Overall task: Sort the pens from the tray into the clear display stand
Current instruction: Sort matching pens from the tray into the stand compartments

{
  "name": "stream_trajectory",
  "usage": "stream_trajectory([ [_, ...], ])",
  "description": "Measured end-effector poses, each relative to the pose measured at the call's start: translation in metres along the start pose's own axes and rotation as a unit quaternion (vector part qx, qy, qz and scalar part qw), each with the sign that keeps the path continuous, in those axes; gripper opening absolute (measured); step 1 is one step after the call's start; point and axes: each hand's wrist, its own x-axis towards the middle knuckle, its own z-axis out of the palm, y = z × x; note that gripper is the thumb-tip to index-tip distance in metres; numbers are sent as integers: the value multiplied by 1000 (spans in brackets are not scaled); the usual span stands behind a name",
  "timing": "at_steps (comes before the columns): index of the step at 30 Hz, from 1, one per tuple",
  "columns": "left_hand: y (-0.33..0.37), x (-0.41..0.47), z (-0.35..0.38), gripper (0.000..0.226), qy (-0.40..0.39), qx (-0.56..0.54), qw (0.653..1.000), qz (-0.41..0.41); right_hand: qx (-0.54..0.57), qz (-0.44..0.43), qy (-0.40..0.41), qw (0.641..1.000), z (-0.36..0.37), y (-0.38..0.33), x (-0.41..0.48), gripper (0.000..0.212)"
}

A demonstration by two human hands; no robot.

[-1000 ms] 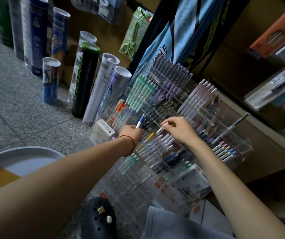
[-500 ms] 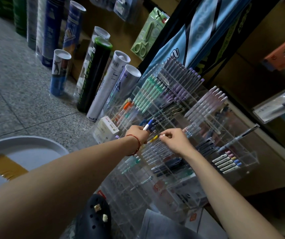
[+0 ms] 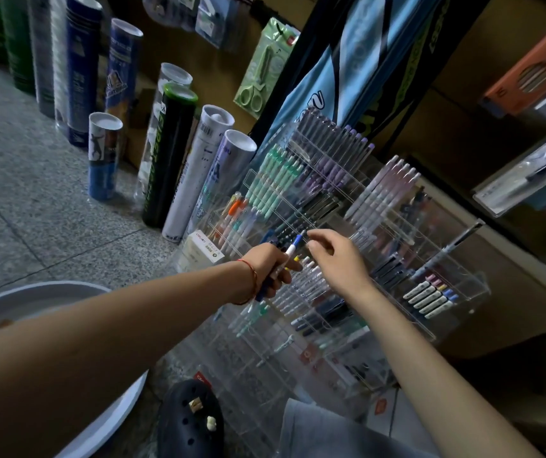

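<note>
The clear display stand (image 3: 463, 285) leans against the shelving, its tiers filled with rows of green, purple, pink and white pens. My left hand (image 3: 270, 266) is closed around a small bunch of pens (image 3: 290, 251); a white one with a blue cap and one with a yellow tip stick out. My right hand (image 3: 334, 256) hovers in front of the stand's middle tier, its fingertips just beside the blue cap, fingers slightly apart and holding nothing. The white tray (image 3: 33, 292) lies on the floor at lower left, partly hidden by my left forearm.
Tall shuttlecock tubes (image 3: 169, 160) stand on the grey stone floor left of the stand. A small white box (image 3: 204, 251) sits at the stand's left foot. Packaged scissors (image 3: 265, 71) and a blue racket bag (image 3: 347, 61) hang behind. My dark clog (image 3: 189, 421) is at the bottom.
My right hand has lifted off the white pens in the middle row and come up beside the pens held in my left hand. The left hand stayed roughly where it was.
</note>
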Motion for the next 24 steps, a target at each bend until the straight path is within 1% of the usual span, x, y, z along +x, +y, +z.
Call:
stream_trajectory([
  [2, 1, -5, 2, 28, -6, -10, 1000, 13, 148, 28, -15, 989, -1, -3, -11, 32],
  [3, 0, -8, 3, 25, -3, -10, 1000, 22, 197, 46, -15, 979, -1, -2, -15, 31],
  [5, -6, -15, 6, 17, 7, -9, 999, 40, 255, 73, -6, 964, -3, 0, -23, 28],
  [7, -16, -22, 7, 12, 19, -4, 998, 59, 290, 87, -16, 953, -6, 2, -29, 27],
  [10, -29, -27, 11, 13, 55, 29, 995, 83, 292, 78, -39, 952, -6, 4, -39, 21],
  [14, -43, -31, 20, 17, 76, 94, 987, 101, 283, 66, -32, 956, 1, 13, -49, 13],
  [20, -56, -28, 17, 17, 126, 147, 971, 137, 304, 89, -61, 946, 9, 16, -53, 11],
  [22, -58, -25, 12, 15, 142, 198, 958, 151, 295, 83, -51, 950, 10, 13, -50, 13],
  [24, -65, -24, 4, 7, 142, 272, 940, 150, 298, 84, -20, 951, 6, 11, -45, 12],
])
